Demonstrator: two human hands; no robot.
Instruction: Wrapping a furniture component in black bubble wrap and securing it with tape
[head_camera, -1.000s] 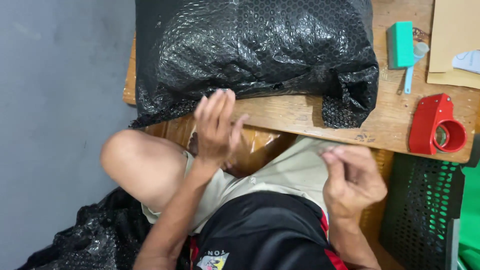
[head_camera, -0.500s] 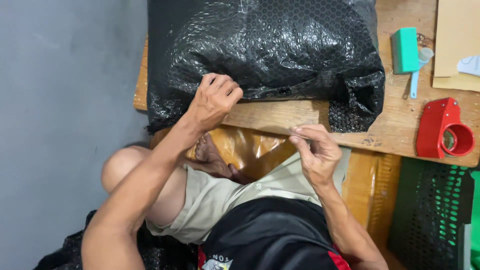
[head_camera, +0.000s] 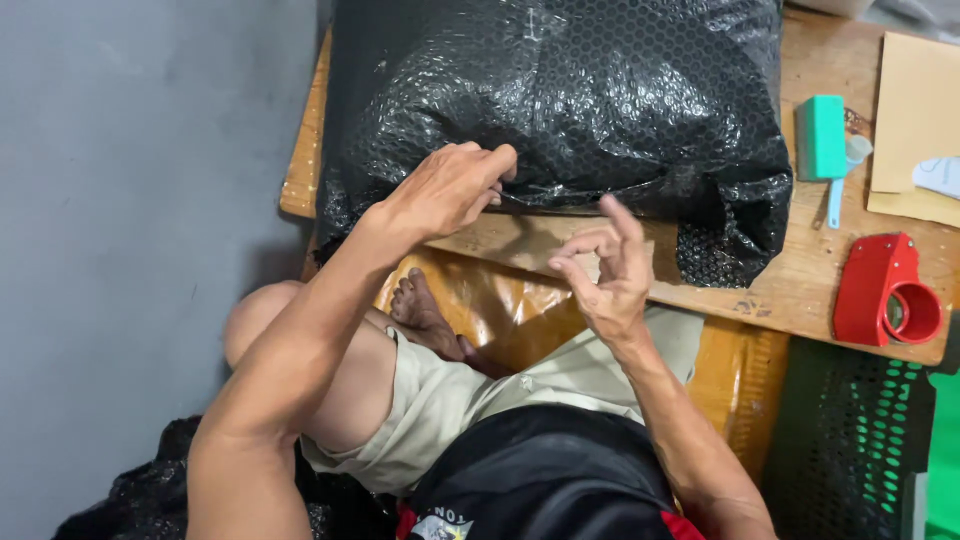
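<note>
A big parcel wrapped in black bubble wrap (head_camera: 560, 110) lies on a low wooden table (head_camera: 760, 290). My left hand (head_camera: 450, 185) reaches to the parcel's near edge, its fingertips pinching the wrap there. My right hand (head_camera: 605, 270) hovers just in front of the parcel over the table's edge, thumb and forefinger nearly touching, the other fingers spread. Whether a thin strip of tape runs between the fingers cannot be made out. My bent knee and bare foot (head_camera: 425, 315) are under the table.
A red tape dispenser (head_camera: 885, 290) sits at the table's right end, near a green-handled tool (head_camera: 825, 140) and a brown envelope (head_camera: 915, 125). A black mesh crate (head_camera: 850, 440) with green contents stands at the lower right. More black wrap (head_camera: 140, 490) lies at lower left beside the grey floor (head_camera: 120, 200).
My left hand moved from in front of my knee up to the parcel's edge. My right hand rose from my lap toward the parcel and spread its fingers. The view shifted closer.
</note>
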